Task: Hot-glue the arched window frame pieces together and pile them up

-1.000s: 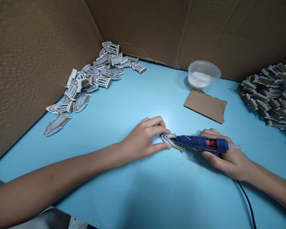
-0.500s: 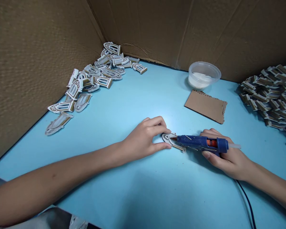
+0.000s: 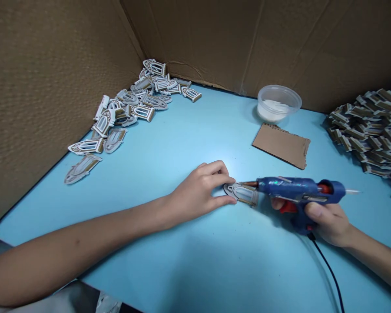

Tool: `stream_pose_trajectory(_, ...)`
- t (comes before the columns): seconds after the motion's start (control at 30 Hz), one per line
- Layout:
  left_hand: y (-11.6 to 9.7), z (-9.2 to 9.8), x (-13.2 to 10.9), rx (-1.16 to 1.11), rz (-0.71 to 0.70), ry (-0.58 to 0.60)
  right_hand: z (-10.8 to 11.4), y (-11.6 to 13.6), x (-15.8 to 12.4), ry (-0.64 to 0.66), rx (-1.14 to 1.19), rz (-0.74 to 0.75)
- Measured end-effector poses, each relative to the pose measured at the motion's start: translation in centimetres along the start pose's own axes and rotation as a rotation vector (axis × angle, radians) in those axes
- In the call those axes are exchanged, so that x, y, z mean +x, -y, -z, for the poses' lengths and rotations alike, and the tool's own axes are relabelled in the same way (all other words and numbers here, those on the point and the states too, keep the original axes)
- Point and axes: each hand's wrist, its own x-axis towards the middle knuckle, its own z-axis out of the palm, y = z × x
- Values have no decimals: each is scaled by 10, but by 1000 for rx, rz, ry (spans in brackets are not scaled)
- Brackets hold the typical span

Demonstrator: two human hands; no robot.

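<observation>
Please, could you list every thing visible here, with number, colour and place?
Tabletop: one, light blue, foreground
Arched window piece: one, grey-white, centre
Hot glue gun: one, blue and red, centre right
Glue stick: one, whitish, gun's rear
Power cord: one, black, below gun
Window-piece pile: many, white, grey, brown, back left
Small-piece pile: many, grey and brown, right edge
Plastic tub: one, clear, white contents, back right
Cardboard scrap: one, brown, in front of tub
Cardboard walls: two, brown, left and back
Unclear items: uncounted, grey-whitish, bottom left
Left hand: one, bare, pinching the window piece
Right hand: one, bare, gripping the gun
Forearms: two, bare, lower left and right
</observation>
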Motion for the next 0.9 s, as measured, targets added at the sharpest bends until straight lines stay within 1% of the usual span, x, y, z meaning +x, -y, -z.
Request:
stream_pose_trajectory(0.07, 0, -1, 0, 13, -4, 0, 0, -4, -1, -91, 143, -21)
stream_pose_trajectory(0.17, 1, 0, -2, 59, -43, -11, -3, -3, 5, -264, 235, -26)
stream_pose_trajectory(0.23, 0, 2, -2, 105, -128, 17, -4, 1, 11, -348, 265, -50)
stream_pose_trajectory(0.3, -2, 3, -1, 180, -233, 90, -5, 4, 16, -392, 269, -85)
stream_pose_trajectory(0.37, -4, 3, 0, 282, -305, 167, -5, 6, 17, -397, 262, -111)
stream_pose_trajectory(0.43, -7, 3, 0, 369, -328, 193, -5, 6, 17, -395, 266, -120)
stream_pose_trajectory(0.5, -9, 2, 0, 402, -326, 142, -6, 5, 16, -402, 275, -122)
stream_pose_trajectory(0.6, -7, 5, 0, 388, -298, -9, -7, 5, 15, -393, 280, -127)
stream_pose_trajectory(0.63, -5, 7, 0, 364, -292, -43, -7, 5, 15, -379, 286, -131)
stream_pose_trajectory(0.7, 0, 16, 2, 311, -291, -55, -7, 5, 14, -341, 302, -130)
stream_pose_trajectory(0.77, 6, 27, 4, 289, -314, 20, -5, 5, 13, -307, 310, -121)
stream_pose_trajectory(0.83, 11, 38, 7, 292, -327, 158, -3, 2, 9, -282, 284, -115)
stream_pose_trajectory(0.9, 16, 47, 10, 240, -306, 282, 0, -2, 4, -264, 234, -100)
